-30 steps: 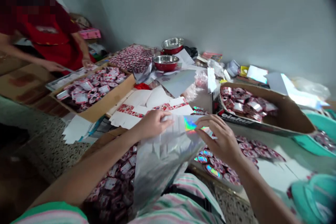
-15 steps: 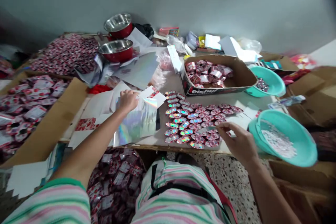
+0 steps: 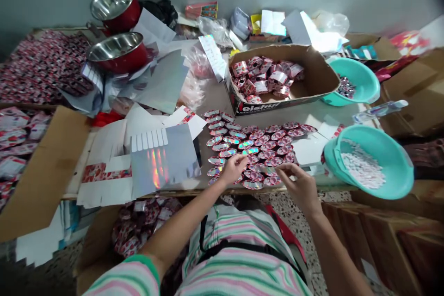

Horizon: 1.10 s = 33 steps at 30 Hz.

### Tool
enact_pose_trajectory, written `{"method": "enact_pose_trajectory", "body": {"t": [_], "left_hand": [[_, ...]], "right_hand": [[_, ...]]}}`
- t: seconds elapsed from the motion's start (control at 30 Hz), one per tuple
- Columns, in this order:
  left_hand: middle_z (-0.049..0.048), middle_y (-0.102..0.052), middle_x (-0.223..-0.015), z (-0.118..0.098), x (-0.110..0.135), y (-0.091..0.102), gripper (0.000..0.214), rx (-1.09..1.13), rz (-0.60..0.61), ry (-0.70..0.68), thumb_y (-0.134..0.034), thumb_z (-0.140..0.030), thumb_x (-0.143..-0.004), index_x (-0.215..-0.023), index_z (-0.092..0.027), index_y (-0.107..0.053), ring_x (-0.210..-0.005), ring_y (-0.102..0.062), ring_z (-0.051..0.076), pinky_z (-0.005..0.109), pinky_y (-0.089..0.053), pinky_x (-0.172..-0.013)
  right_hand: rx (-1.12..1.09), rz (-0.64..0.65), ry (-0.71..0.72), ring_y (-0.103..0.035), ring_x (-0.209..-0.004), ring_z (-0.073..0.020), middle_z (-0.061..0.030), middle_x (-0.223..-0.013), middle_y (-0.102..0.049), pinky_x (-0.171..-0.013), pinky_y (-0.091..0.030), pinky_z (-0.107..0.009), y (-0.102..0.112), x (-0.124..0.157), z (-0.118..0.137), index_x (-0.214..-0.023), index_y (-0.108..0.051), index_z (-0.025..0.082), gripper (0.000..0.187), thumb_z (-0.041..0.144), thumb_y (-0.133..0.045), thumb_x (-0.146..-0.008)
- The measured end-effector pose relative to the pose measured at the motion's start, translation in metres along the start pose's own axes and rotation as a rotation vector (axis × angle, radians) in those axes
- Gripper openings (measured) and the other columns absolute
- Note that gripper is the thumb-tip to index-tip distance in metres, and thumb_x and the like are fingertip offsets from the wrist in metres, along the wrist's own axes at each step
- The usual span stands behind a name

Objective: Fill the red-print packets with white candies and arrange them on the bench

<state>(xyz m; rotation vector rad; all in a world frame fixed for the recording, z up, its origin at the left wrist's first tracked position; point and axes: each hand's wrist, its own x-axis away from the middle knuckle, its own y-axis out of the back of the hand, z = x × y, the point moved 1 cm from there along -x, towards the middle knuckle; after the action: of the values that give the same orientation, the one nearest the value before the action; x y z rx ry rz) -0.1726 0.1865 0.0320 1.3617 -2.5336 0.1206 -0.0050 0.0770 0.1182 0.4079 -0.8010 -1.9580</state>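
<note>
Rows of small red packets with shiny holographic stickers [image 3: 258, 141] lie on the table near its front edge. My left hand [image 3: 235, 168] rests on the near row, fingers curled down onto a packet. My right hand [image 3: 301, 186] is beside it, thumb and fingers pinched at the edge of another packet; what they hold is too small to name. A holographic sticker sheet [image 3: 163, 157] lies flat to the left, apart from both hands.
A cardboard box of packets [image 3: 314, 71] stands behind the rows. Two teal bowls [image 3: 378, 145] [image 3: 360, 78] sit at the right. Red steel bowls [image 3: 118, 51] and white card blanks [image 3: 107, 157] are at the left; a large carton [image 3: 41, 166] and boxes of packets surround the table.
My left hand let go of the holographic sheet, which now lies flat, and moved right onto the packet rows. The view tilted down and right; the person in red is out of sight.
</note>
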Motion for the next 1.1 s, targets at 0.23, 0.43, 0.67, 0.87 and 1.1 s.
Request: {"method": "enact_pose_trajectory", "body": {"t": [0.23,0.43,0.67,0.87,1.1], "left_hand": [[0.0065,-0.068,-0.093,0.006,0.0,-0.043,0.037,0.537,0.068,0.342,-0.075,-0.038,-0.067,-0.094,-0.015,-0.066,-0.083,-0.062,0.015,0.027,-0.047,-0.077],[0.004,-0.067,-0.08,0.028,-0.019,-0.043,0.022,0.348,-0.062,0.317,-0.073,-0.028,-0.065,-0.081,-0.014,-0.067,-0.072,-0.06,0.012,0.025,-0.046,-0.071],[-0.0002,-0.064,-0.07,0.052,-0.041,-0.043,0.012,-0.077,-0.201,0.283,-0.063,-0.023,-0.073,-0.083,-0.017,-0.059,-0.064,-0.06,0.012,0.022,-0.044,-0.06],[-0.0004,-0.065,-0.075,0.06,-0.047,-0.046,0.013,-0.404,-0.247,0.206,-0.058,-0.018,-0.078,-0.09,-0.02,-0.055,-0.07,-0.063,0.014,0.024,-0.045,-0.068],[0.0001,-0.061,-0.078,0.057,-0.048,-0.049,0.012,-0.635,-0.243,0.107,-0.054,-0.015,-0.079,-0.087,-0.022,-0.048,-0.075,-0.061,0.015,0.026,-0.044,-0.071]], "right_hand": [[-0.145,0.086,-0.097,-0.058,-0.065,-0.0157,-0.0031,-0.074,-0.066,-0.063,-0.045,-0.027,-0.008,-0.02,-0.027,-0.081,-0.065,0.018,0.03,0.047,-0.059,-0.081],[-0.286,0.164,-0.181,-0.055,-0.062,-0.0146,-0.0037,-0.072,-0.065,-0.06,-0.043,-0.027,-0.034,-0.043,-0.071,-0.079,-0.065,0.016,0.034,0.05,-0.062,-0.077],[-0.532,0.159,-0.38,-0.057,-0.058,-0.0148,0.0006,-0.066,-0.062,-0.054,-0.041,-0.025,-0.075,-0.062,-0.114,-0.084,-0.052,0.019,0.045,0.052,-0.074,-0.062],[-0.274,0.142,-0.295,-0.06,-0.062,-0.0173,-0.0017,-0.069,-0.066,-0.06,-0.043,-0.027,-0.094,-0.069,-0.124,-0.079,-0.054,0.021,0.027,0.043,-0.066,-0.071],[-0.137,0.157,-0.219,-0.061,-0.068,-0.0169,-0.0013,-0.077,-0.068,-0.066,-0.043,-0.028,-0.099,-0.074,-0.122,-0.081,-0.058,0.022,0.009,0.028,-0.058,-0.075]]}}
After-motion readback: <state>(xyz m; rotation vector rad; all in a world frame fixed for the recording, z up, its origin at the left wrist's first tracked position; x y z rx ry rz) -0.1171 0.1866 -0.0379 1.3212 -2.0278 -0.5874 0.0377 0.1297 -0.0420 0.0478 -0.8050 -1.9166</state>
